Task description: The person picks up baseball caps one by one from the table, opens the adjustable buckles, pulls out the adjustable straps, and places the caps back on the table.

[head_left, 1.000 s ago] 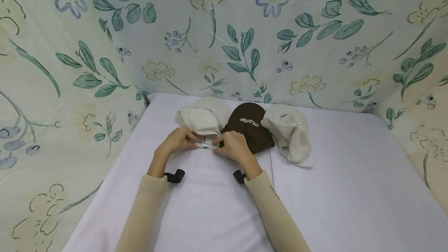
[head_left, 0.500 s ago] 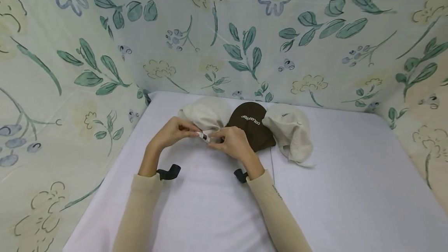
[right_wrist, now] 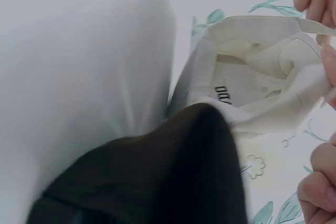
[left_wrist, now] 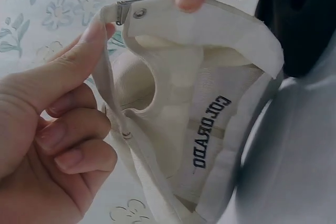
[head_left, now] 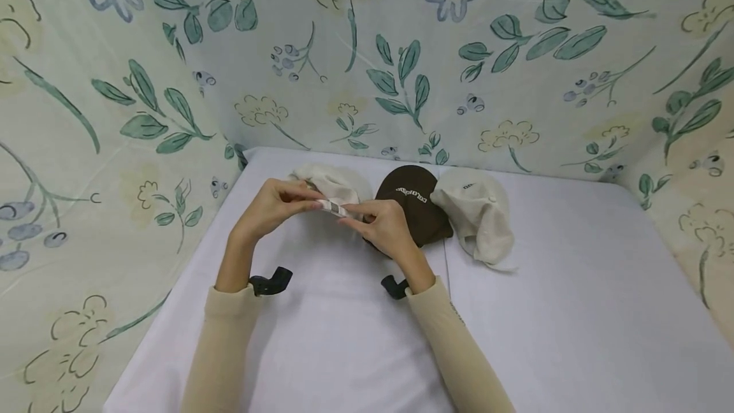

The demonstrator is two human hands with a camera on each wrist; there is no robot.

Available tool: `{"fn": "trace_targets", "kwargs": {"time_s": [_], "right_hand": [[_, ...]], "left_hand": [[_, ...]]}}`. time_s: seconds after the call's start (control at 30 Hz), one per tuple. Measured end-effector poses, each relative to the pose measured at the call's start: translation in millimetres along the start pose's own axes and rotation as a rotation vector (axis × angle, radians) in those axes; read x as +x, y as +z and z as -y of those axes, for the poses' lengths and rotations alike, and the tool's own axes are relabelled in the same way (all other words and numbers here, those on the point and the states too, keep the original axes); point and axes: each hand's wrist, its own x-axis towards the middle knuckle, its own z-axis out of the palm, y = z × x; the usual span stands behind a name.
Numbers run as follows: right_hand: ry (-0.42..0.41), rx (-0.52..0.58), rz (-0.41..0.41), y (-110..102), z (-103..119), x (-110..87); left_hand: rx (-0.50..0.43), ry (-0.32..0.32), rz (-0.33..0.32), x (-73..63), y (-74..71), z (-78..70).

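Hanging behind white cloth (head_left: 344, 343) is floral fabric (head_left: 367, 56); fingers (left_wrist: 73, 64) pinch cap (left_wrist: 178, 69).

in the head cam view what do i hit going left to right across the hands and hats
Left hand → strap of the held cream cap → right hand → brown cap → cream cap with the drooping brim

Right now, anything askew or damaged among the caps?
Mildly: the rightmost cream baseball cap is rumpled, fabric slumped in folds, while the brown baseball cap beside it looks smoother. No damage stands out, including on the held cream baseball cap.
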Motion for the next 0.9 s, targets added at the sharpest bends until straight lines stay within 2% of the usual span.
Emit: {"fn": "trace_targets", "kwargs": {"time_s": [0.13, 0.27, 0.4, 0.63, 0.73, 0.9], "right_hand": [[0.012, 0.218, -0.088, -9, 9, 3.4], [-0.023, 0.331, -0.173, -19, 21, 6.8], [-0.113, 0.338, -0.227, -27, 32, 10.4], [-0.236, 0.256, -0.326, -38, 48, 13.3], [-0.266, 0.271, -0.336, -41, 52, 13.6], [-0.307, 0.282, -0.338, -44, 58, 13.4]], "left_hand": [[-0.039, 0.054, -0.036, -2.7, -1.2, -12.0], [-0.128, 0.111, -0.035, -5.8, -0.4, -24.1], [-0.211, 0.173, -0.018, -9.9, 0.8, -36.6], [-0.275, 0.274, -0.027, -15.0, 8.7, -57.8], [-0.294, 0.325, -0.048, -16.2, 14.1, -66.8], [-0.273, 0.406, -0.093, -20.2, 20.5, -79.7]]}}
